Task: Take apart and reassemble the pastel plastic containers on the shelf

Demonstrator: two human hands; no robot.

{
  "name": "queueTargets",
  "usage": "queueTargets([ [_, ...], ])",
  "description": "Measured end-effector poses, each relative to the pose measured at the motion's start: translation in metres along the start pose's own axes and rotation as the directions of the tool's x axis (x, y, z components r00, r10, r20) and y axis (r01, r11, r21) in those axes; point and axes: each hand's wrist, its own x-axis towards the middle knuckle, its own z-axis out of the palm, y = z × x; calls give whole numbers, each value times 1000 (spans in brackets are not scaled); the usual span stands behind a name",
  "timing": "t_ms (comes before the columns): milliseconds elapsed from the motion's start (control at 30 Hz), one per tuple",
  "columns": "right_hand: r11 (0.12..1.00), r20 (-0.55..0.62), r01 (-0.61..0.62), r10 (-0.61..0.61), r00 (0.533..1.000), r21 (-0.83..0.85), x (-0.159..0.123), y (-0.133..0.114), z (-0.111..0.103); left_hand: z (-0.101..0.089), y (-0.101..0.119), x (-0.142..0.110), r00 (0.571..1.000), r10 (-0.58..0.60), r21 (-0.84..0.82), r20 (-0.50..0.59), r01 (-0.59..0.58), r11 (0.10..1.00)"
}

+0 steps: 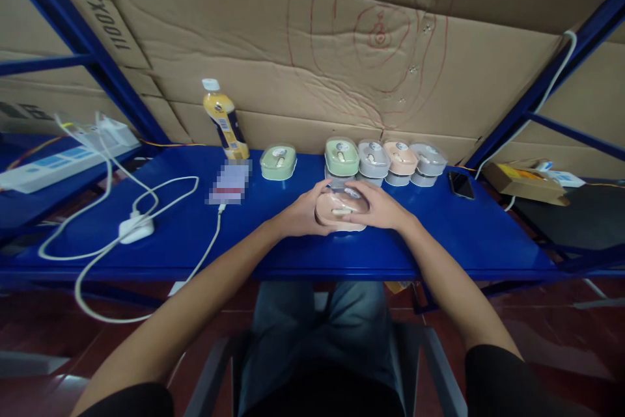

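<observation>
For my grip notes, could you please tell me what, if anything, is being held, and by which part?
The peach box, by its sides: left hand on the left, right hand on the right.

Two hands are shown, one left hand (305, 212) and one right hand (379, 205). Lidded containers number ten: one peach container (342, 209) between the hands, one green container (278, 163) standing singly, and eight in four two-tier stacks (374, 160). Also present are one bottle (225, 121), one dark phone (461, 185), one pixelated rectangle (229, 181), one power strip (63, 162), one white adapter (136, 228) and one open carton (525, 188).
</observation>
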Motion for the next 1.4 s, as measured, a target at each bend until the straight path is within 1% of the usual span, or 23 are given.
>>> queueTargets([
  [67, 999, 4, -39, 39, 999, 14, -4, 10, -8, -2, 1, -2, 999, 27, 76, 17, -28, 997],
  [133, 996, 18, -76, 76, 997, 39, -8, 20, -16, -5, 3, -3, 996, 75, 117, 36, -79, 990],
  [233, 984, 45, -152, 148, 988, 93, -13, 32, -28, -7, 4, -5, 986, 161, 132, 50, -166, 977],
  [300, 973, 38, -208, 206, 978, 103, -16, 37, -35, -7, 4, -6, 982, 182, 129, 55, -187, 974],
  [400, 957, 4, -276, 277, 961, 93, -18, 40, -41, -5, 4, -5, 986, 155, 119, 58, -161, 980],
  [500, 948, 6, -300, 301, 954, 101, -18, 42, -42, -8, 2, -4, 992, 123, 126, 42, -127, 984],
  [667, 946, -24, -305, 310, 951, 105, -17, 46, -40, -22, -11, -2, 997, 21, 150, -74, -9, 989],
  [767, 942, -60, -316, 324, 944, 111, -17, 45, -41, -27, -17, -2, 992, 20, 163, -121, 0, 987],
  [867, 955, -85, -271, 282, 956, 119, -16, 39, -41, -23, -11, -3, 994, 41, 162, -103, -24, 986],
  [1000, 990, -131, -87, 102, 986, 109, -13, 23, -33, -8, 3, -2, 998, -7, 143, -57, 15, 990],
  [1100, 996, -125, 30, -19, 992, 86, -9, 11, -19, 2, 6, 0, 998, -42, 108, -45, 47, 993],
  [1233, 995, -57, 78, -75, 996, 57, -2, -1, -2, 12, 5, 1, 1000, -14, 83, -28, 16, 996],
  [1400, 993, -15, 112, -111, 994, 42, 1, -3, 4, 17, 10, -1, 1000, 24, 113, 9, -25, 993],
])
